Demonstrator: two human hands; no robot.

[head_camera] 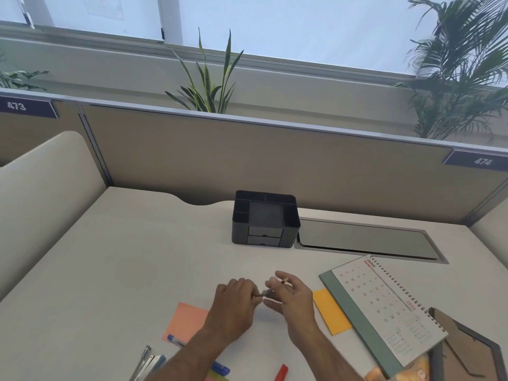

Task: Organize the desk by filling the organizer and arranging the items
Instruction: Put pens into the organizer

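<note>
Over a pale counter [115, 270], the left hand [233, 301] pinches a small grey object [266, 292], too blurred to identify, while the right hand [294, 295], fingers loosely spread, holds a thin pencil [283, 280]. Juggling both risks dropping one onto the counter. Beyond the grip stands the matte black plastic organizer [265, 218], boxy and unfilled; a spiral-bound calendar [384, 306] lies right of it.

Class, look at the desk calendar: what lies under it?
The calendar partly covers an orange sticky note and a picture frame; something orange-printed shows beneath it. The rest is hidden.
</note>
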